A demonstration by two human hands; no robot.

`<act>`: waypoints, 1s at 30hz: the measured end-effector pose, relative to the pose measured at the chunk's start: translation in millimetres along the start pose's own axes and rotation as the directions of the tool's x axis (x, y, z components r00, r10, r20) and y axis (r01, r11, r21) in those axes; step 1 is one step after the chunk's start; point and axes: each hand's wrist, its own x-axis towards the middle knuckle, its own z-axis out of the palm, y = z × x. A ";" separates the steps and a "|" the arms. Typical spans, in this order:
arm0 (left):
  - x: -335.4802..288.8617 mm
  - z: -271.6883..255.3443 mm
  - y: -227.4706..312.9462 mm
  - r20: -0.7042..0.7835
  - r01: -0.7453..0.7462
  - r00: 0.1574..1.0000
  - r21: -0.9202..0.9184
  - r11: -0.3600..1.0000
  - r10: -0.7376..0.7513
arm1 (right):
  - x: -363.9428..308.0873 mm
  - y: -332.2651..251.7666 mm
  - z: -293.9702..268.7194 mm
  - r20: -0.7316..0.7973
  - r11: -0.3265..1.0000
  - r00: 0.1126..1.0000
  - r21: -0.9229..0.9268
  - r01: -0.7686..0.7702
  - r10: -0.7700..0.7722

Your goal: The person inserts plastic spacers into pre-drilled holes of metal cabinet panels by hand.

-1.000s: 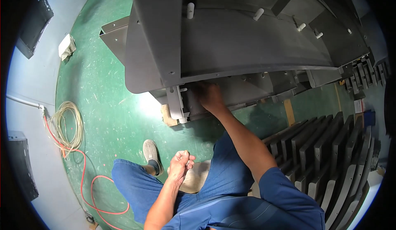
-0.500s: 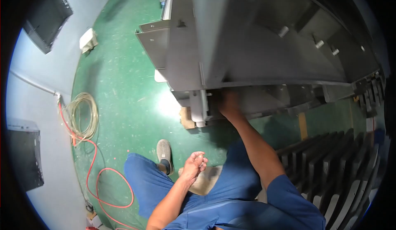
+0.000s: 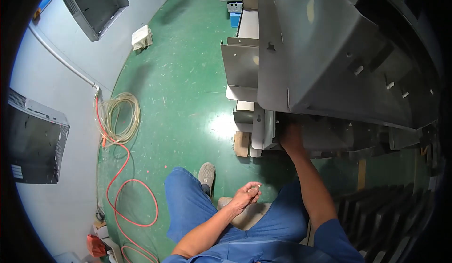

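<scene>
My left hand (image 3: 247, 197) hovers above my lap, palm turned up and fingers curled in a pinch. A tiny light bit shows at its fingertips, too small to name. With the arm stretched forward, my right hand (image 3: 293, 138) reaches into the shadowed gap under a large grey sheet-metal housing (image 3: 325, 60). Its fingers are lost in the dark, so what they touch or hold is hidden. Short pale pegs stand on the inner face of the housing. Just left of the right hand is the upright end of a lower grey metal part (image 3: 257, 128), resting by a wooden block (image 3: 242, 143).
Several dark metal parts (image 3: 386, 206) stand in a row at my right. On the green floor (image 3: 188, 98) lie a coiled clear hose (image 3: 123, 117) and a looping red hose (image 3: 134, 180). Dark metal frames (image 3: 96, 8) lean along the left wall.
My view has turned, so the housing, hoses and wall sit farther right in the picture. The right hand stays in the gap; the left stays curled above my lap.
</scene>
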 end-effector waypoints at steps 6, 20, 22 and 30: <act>-2.3 -2.0 0.2 0.012 0.029 0.999 0.021 0.999 -0.029 | -1.9 -1.9 -3.7 0.088 0.996 0.996 -0.087 0.018 -0.010; 6.8 -6.6 3.5 -0.052 0.042 0.998 0.005 0.999 -0.042 | 6.9 6.0 15.4 0.025 0.996 0.999 -0.090 -0.026 0.028; 8.5 -5.9 3.7 -0.046 0.042 0.998 0.043 0.998 -0.040 | 7.9 -2.7 12.6 0.016 0.999 1.000 -0.043 -0.025 0.025; 16.0 -1.8 13.6 0.011 0.031 0.999 0.056 0.998 -0.031 | 11.7 1.0 30.4 0.076 0.975 0.984 -0.170 -0.147 0.162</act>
